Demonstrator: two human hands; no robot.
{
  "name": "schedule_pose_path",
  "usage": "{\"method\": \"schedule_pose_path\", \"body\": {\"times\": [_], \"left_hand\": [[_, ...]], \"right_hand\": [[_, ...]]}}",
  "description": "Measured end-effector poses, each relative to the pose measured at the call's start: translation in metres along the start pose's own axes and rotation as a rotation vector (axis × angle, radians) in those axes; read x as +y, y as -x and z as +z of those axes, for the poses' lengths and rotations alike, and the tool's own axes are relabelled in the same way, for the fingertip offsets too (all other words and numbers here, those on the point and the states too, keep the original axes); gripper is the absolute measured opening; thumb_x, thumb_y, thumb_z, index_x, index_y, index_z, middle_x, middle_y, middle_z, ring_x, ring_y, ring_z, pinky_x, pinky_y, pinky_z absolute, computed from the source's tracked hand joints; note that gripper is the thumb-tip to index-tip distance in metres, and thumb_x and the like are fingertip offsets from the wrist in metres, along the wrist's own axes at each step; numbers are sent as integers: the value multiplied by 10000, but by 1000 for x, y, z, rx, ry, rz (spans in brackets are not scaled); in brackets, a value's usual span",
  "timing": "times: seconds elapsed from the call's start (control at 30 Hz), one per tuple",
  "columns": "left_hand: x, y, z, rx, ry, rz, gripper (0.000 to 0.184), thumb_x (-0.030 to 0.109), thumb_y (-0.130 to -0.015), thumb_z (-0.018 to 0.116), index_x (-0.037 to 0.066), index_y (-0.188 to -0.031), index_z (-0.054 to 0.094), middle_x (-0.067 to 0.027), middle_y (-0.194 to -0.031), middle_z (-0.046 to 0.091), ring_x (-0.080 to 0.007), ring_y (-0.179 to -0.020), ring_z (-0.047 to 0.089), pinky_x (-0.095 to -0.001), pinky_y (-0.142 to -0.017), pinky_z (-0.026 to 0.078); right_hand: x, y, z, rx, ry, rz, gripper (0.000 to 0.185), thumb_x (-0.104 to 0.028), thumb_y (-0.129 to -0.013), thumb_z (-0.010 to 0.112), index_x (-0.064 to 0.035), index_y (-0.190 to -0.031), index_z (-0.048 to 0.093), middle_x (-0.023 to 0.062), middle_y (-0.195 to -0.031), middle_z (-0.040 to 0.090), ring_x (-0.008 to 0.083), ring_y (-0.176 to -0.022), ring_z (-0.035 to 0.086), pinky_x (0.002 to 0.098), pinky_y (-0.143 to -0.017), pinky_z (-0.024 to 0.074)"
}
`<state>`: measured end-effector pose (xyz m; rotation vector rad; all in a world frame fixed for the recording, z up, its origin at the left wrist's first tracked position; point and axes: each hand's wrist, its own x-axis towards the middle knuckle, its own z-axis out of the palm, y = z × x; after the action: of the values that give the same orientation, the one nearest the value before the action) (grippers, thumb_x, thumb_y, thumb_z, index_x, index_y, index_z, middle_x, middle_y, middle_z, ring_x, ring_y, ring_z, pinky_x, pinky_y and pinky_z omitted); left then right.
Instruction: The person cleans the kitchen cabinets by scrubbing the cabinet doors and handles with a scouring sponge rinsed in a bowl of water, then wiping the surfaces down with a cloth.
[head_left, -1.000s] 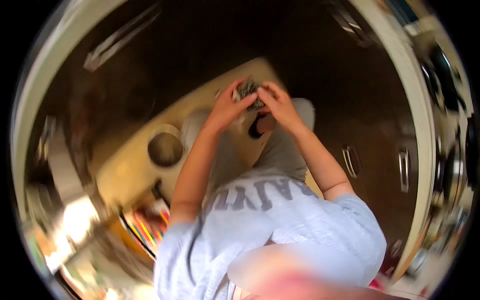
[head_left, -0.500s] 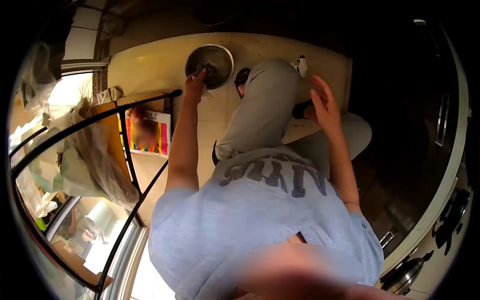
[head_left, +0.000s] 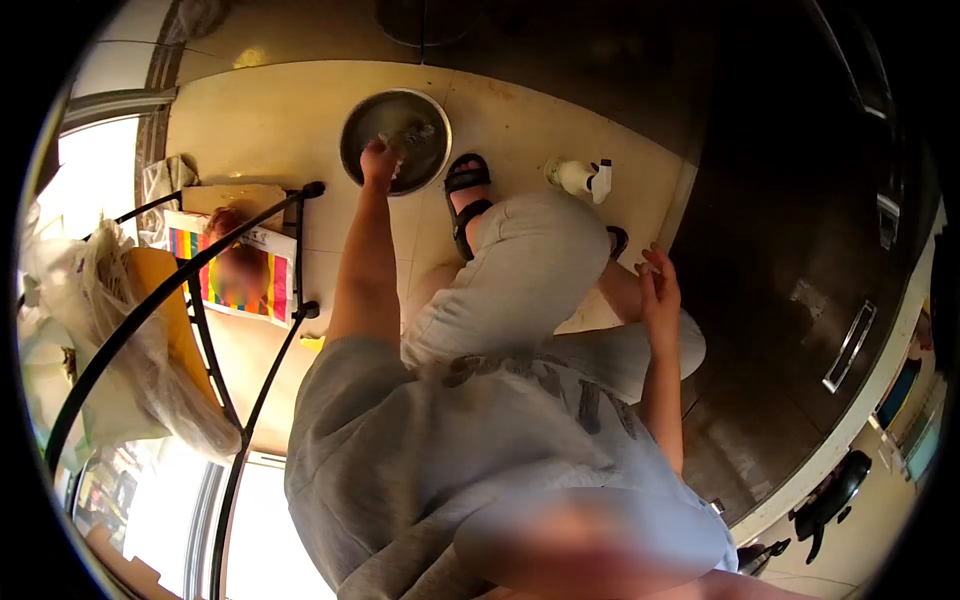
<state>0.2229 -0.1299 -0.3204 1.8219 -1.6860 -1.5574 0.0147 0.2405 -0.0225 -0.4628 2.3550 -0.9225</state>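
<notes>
My left hand [head_left: 379, 162] is closed, low over the near side of a round metal basin [head_left: 397, 92] on the floor. Small pale bits show at its fingers, but what it holds is too small and blurred to name. Inside the basin, just beyond the hand, are dim greyish shapes [head_left: 420, 132]. My right hand [head_left: 659, 285] hangs above my bent leg, fingers loosely curled and apart, with nothing in them.
A white spray bottle [head_left: 577, 177] lies on the floor right of my sandalled foot [head_left: 466, 200]. Dark cabinets [head_left: 770, 250] line the right. At the left, a black metal rack [head_left: 150, 300] stands by plastic bags [head_left: 165, 350] and a colourful striped package [head_left: 225, 265].
Both hands held a dark grey clump together at first; then they parted, my left hand bringing it to the basin. The clump no longer shows clearly at my fingers. The view has shifted.
</notes>
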Motion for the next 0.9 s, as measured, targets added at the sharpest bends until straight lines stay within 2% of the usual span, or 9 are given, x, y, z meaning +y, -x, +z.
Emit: {"method": "schedule_pose_path", "body": {"times": [0.07,0.17,0.27,0.4,0.57,0.63,0.73,0.83,0.9], "left_hand": [[-4,-1,9,-18,300,-14,218,206,-810,541,40,-906,645,-135,-982,621,-298,-870,609,-395,-741,498],[-43,-1,32,97,-744,216,190,190,-827,524,78,-906,656,-103,-1184,485,-279,-1017,535,-377,-744,509],[-47,7,27,-214,-1203,284,220,236,-827,537,103,-959,654,-73,-1250,364,-284,-1097,457,-375,-774,509],[-21,5,21,-63,-1150,49,266,297,-821,550,110,-973,662,-61,-1188,428,-282,-1049,510,-370,-783,508],[-142,-96,34,-460,-1008,99,357,357,-752,643,95,-994,629,-104,-1125,467,-359,-941,580,-424,-768,503],[-137,-97,22,-363,-937,130,438,369,-734,666,97,-1062,566,-139,-1114,465,-383,-933,581,-440,-772,500],[-16,-20,-9,8,-849,41,602,400,-721,678,113,-1173,401,-210,-1115,437,-407,-955,568,-451,-789,497],[-35,-12,13,-167,-890,-15,569,364,-751,644,118,-1200,396,-212,-1163,402,-427,-963,560,-460,-799,493],[-65,-19,31,-252,-917,70,481,284,-777,588,118,-1200,434,-245,-1121,499,-378,-987,572,-442,-805,492]], "right_hand": [[11,-1,-1,-4,25,21,382,-184,-922,496,-84,-1286,439,132,-1217,515,205,-1056,529,315,-878,422],[14,-1,-3,-18,64,63,390,-199,-918,504,-80,-1283,439,133,-1225,507,208,-1053,531,319,-874,426],[14,0,-2,-55,82,88,390,-209,-916,507,-76,-1277,445,132,-1234,500,210,-1047,533,321,-866,429],[14,2,-4,-60,68,143,347,-127,-914,502,-30,-1244,458,90,-1155,540,152,-1041,513,276,-900,391],[35,2,-11,-84,27,117,346,-169,-914,511,-60,-1241,480,101,-1155,551,169,-1018,538,293,-860,423],[39,0,-9,-93,23,127,345,-166,-914,510,-61,-1241,482,98,-1143,557,166,-1005,547,290,-855,426],[34,-5,-5,-122,45,178,331,-110,-916,497,-34,-1237,473,77,-1104,570,143,-995,545,264,-880,406],[34,-8,1,-162,71,142,339,-136,-914,505,-45,-1239,477,78,-1103,580,145,-974,551,271,-850,420],[30,-10,3,-180,101,125,362,-201,-915,517,-67,-1249,481,92,-1123,586,158,-939,560,289,-799,443]]}}
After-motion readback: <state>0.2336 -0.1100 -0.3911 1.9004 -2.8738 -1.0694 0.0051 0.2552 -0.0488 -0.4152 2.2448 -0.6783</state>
